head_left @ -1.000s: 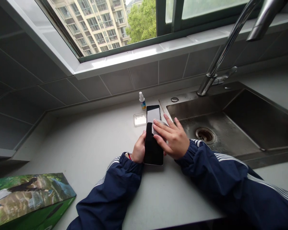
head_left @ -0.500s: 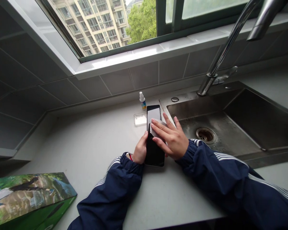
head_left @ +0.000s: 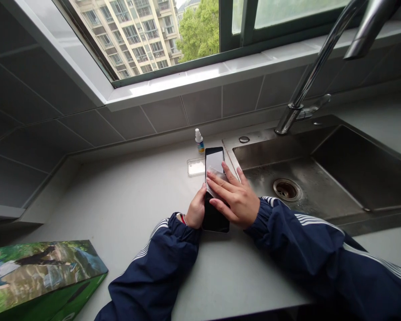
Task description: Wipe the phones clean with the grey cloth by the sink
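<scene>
A black smartphone (head_left: 215,218) is upright lengthwise before me, its upper screen reflecting bright light. My left hand (head_left: 196,208) is closed around its left edge, with the fingers hidden behind or under it. My right hand (head_left: 236,198) holds a thin pale grey wiping cloth (head_left: 217,173) under its outstretched, slightly spread fingers, pressed flat against the middle of the screen. Most of the cloth is covered by that hand. Just left of the phone lies a clear phone case (head_left: 195,167). Behind the case stands a small white spray bottle (head_left: 199,141) with a blue and yellow label.
The white countertop (head_left: 127,187) runs along a tiled wall below a window. On the right is a steel sink (head_left: 334,178) with a chrome faucet (head_left: 307,76) arching above. A box with a printed outdoor picture (head_left: 47,276) occupies the lower left.
My right hand has slid slightly left and toward me across the screen, carrying the cloth with it. My left hand and the phone are almost unmoved.
</scene>
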Action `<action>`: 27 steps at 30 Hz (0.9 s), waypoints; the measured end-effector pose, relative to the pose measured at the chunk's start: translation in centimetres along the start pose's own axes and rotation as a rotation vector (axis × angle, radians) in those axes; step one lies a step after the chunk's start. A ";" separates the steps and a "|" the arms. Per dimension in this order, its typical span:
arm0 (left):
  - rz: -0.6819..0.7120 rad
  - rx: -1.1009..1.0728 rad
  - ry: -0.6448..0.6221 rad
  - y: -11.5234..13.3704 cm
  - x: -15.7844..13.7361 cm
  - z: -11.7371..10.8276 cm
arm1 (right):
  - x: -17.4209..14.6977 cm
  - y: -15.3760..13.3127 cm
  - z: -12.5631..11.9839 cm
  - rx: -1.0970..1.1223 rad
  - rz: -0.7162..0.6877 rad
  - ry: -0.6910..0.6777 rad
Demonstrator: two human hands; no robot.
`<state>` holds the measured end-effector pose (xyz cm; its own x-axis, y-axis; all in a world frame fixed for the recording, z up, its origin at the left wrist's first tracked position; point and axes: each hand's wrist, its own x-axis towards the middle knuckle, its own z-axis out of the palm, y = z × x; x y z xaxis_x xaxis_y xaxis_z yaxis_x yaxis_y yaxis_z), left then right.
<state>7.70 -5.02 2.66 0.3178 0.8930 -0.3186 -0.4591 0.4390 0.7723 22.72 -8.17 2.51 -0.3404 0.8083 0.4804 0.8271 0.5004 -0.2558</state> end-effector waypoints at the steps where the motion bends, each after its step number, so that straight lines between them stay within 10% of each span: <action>1: -0.003 -0.011 -0.005 -0.1 0.1 -0.1 | 0.0 0.0 0.0 0.000 -0.005 -0.002; 14: -0.224 -0.261 -0.286 -0.8 0.0 -0.9 | -0.1 -0.2 0.1 0.017 0.040 0.032; 27: -0.190 -0.278 -0.197 -0.5 0.0 -0.3 | -0.2 -0.5 0.4 0.094 -0.031 0.004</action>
<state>7.62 -5.19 2.11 0.5593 0.7691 -0.3094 -0.5755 0.6289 0.5228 22.18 -8.53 2.23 -0.3633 0.7906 0.4929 0.7703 0.5525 -0.3184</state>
